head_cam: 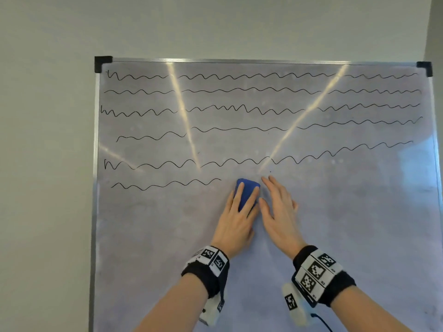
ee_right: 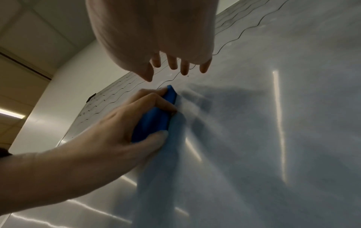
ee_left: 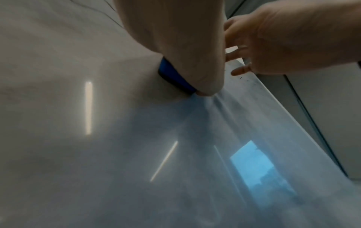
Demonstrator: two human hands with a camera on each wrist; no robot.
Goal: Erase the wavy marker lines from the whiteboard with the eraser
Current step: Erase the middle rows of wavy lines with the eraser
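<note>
Eraser (head_cam: 247, 194), blue, lying flat against whiteboard (head_cam: 359, 212) at mid-height, just right of the lowest wavy line (head_cam: 165, 184). Left hand (head_cam: 237, 219) gripping it, fingers curled over its edges. Right hand (head_cam: 279, 212) hovering just beside, fingers straight and spread, holding nothing.

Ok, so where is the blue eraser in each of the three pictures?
Head: the blue eraser is just below the middle, under the left hand.
Left wrist: only a blue edge shows, upper middle, below the palm.
Right wrist: left of centre, gripped against the whiteboard.
Shared landmark: the right hand, open beside it.
</note>
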